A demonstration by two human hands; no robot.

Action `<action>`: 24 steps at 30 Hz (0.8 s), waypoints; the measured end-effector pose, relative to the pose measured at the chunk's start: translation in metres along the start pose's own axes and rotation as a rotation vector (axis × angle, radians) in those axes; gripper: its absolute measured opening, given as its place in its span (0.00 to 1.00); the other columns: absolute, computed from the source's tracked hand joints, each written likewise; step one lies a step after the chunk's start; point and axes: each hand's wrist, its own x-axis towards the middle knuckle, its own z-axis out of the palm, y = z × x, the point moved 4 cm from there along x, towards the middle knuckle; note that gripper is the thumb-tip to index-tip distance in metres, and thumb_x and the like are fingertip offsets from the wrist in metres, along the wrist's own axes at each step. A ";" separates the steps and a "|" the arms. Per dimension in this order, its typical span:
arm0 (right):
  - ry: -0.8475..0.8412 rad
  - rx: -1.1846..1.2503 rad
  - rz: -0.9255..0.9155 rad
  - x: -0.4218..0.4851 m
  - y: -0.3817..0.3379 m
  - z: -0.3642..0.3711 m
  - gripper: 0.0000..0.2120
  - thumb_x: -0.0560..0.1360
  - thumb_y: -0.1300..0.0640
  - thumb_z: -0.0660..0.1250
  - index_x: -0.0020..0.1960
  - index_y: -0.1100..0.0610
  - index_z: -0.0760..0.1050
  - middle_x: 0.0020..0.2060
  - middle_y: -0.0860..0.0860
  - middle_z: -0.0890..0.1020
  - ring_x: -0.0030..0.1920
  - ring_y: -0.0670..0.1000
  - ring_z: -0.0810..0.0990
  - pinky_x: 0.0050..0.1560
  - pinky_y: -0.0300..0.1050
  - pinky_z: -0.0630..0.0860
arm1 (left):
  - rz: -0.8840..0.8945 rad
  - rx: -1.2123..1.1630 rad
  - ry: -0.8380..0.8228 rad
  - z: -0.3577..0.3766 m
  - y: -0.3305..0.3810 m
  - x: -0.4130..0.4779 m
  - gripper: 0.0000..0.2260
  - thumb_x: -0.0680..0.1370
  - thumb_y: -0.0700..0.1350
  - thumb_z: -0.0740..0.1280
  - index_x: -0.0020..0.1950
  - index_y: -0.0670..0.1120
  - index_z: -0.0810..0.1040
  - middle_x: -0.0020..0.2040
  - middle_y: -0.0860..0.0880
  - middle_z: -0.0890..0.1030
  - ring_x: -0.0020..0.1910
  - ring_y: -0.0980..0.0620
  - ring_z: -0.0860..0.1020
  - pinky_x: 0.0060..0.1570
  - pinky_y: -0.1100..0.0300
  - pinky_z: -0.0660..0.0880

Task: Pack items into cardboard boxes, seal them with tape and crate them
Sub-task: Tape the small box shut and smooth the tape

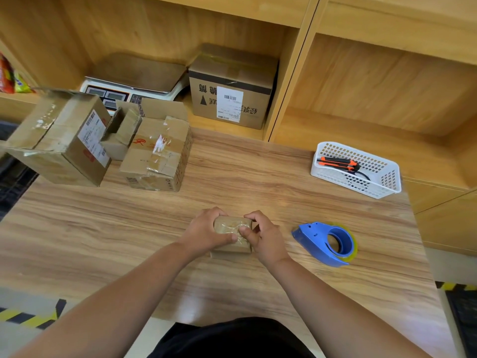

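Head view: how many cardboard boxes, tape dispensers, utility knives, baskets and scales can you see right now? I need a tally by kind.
Cardboard boxes: 5
Tape dispenser: 1
Utility knife: 1
Basket: 1
Scale: 1
Total: 9

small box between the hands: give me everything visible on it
The small cardboard box is brown, roughly cuboid, with clear glossy tape wrinkled across its closed top. It sits on the wooden table, left of the blue tape dispenser, apart from it. The left hand grips its left side, thumb on top; the right hand holds the right side, thumb pressing the tape.
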 end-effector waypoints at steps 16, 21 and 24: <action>-0.026 -0.327 -0.024 0.002 -0.024 0.003 0.26 0.63 0.30 0.61 0.48 0.49 0.70 0.41 0.42 0.74 0.46 0.46 0.71 0.53 0.45 0.63 | 0.047 -0.063 0.115 0.004 0.005 -0.006 0.08 0.82 0.48 0.58 0.56 0.48 0.75 0.48 0.51 0.78 0.46 0.51 0.76 0.45 0.57 0.71; -0.007 -0.294 -0.015 0.007 -0.024 0.001 0.19 0.67 0.33 0.59 0.41 0.49 0.67 0.34 0.43 0.70 0.42 0.48 0.71 0.47 0.46 0.60 | 0.038 -0.078 0.131 0.006 0.004 -0.007 0.10 0.82 0.48 0.55 0.56 0.47 0.75 0.45 0.52 0.77 0.44 0.51 0.75 0.41 0.60 0.69; -0.010 -0.302 0.006 0.007 -0.025 0.002 0.15 0.73 0.38 0.63 0.42 0.50 0.67 0.36 0.43 0.71 0.44 0.49 0.71 0.50 0.47 0.64 | 0.030 -0.113 0.137 0.006 0.002 -0.007 0.11 0.83 0.48 0.55 0.58 0.47 0.75 0.54 0.48 0.79 0.51 0.49 0.76 0.51 0.56 0.71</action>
